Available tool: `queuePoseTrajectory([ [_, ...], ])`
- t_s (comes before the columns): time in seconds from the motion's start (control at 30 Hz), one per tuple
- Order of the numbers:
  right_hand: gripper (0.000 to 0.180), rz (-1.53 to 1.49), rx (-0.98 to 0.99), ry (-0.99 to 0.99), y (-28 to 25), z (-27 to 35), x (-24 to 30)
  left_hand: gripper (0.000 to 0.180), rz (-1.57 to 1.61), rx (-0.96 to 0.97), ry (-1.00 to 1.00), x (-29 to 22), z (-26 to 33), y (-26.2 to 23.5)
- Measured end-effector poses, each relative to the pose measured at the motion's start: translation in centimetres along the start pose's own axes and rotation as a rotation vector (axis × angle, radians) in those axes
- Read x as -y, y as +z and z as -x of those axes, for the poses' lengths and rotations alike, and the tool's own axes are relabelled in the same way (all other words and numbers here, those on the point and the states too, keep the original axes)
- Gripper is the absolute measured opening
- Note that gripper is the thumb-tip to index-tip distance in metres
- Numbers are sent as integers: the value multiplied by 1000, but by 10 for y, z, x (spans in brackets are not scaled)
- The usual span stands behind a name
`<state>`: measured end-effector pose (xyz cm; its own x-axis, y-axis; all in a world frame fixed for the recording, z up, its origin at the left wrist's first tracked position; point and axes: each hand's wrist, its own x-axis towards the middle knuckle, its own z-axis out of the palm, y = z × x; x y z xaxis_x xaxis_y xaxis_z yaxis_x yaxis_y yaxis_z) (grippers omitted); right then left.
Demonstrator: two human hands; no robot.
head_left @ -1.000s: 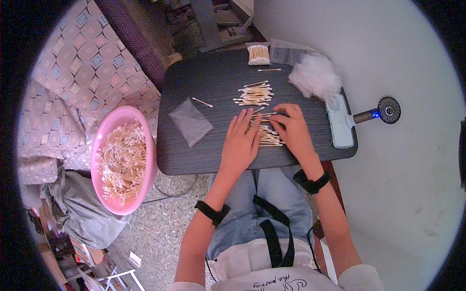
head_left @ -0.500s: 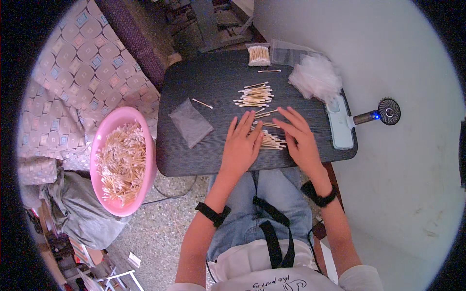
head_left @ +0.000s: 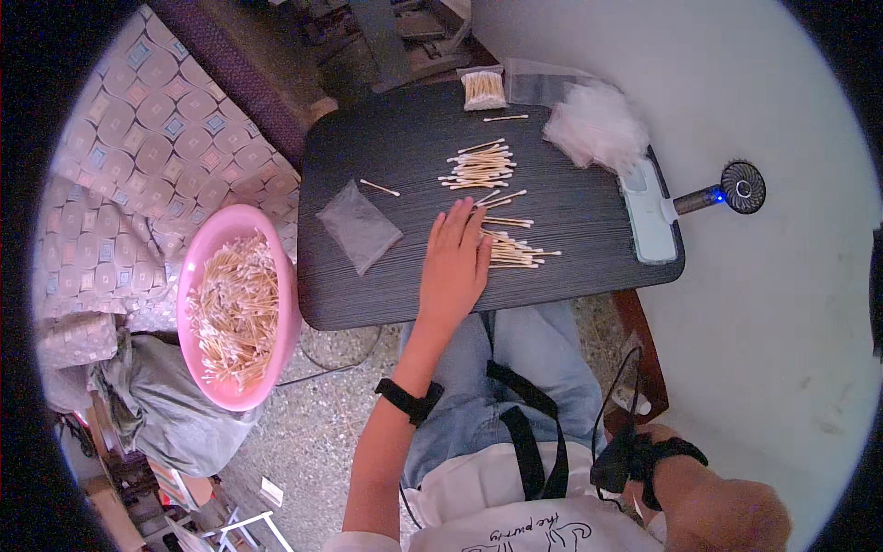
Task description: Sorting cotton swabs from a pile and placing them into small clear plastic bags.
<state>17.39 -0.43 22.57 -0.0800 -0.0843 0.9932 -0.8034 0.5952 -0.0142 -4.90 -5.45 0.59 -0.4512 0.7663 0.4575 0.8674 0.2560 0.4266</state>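
My left hand (head_left: 453, 262) lies flat, fingers stretched, over the left ends of a loose pile of cotton swabs (head_left: 520, 252) on the dark table. Beyond its fingertips are a few stray swabs (head_left: 501, 199) and a second, neater heap of swabs (head_left: 480, 167). Off the table, low by my right hip, is my right hand (head_left: 655, 431); the bent arm and black wristband mostly cover it, and its fingers cannot be made out. An empty clear bag (head_left: 360, 228) lies left of my left hand, with a single swab (head_left: 380, 188) above it.
A pink basin (head_left: 287, 313) full of swabs stands left of the dark table (head_left: 368, 304). A filled bag of swabs (head_left: 484, 90) sits at the far edge. Clear plastic bags (head_left: 598, 124), a pale blue phone (head_left: 649, 221) and a small fan (head_left: 741, 188) are at right, beside the wall.
My right hand has left the swabs and drawn back off the table to my right hip. My left hand stays on the pile. The view has shifted slightly.
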Motion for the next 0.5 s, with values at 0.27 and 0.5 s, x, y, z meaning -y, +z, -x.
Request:
queuePoseTrajectory([
  [0.27,14,-341,-93,119,3,24,41,35,15,1,0,-2,1,2],
  [0.5,13,-785,-354,-216,33,2,-19,34,24,-15,17,-2,0,3],
])
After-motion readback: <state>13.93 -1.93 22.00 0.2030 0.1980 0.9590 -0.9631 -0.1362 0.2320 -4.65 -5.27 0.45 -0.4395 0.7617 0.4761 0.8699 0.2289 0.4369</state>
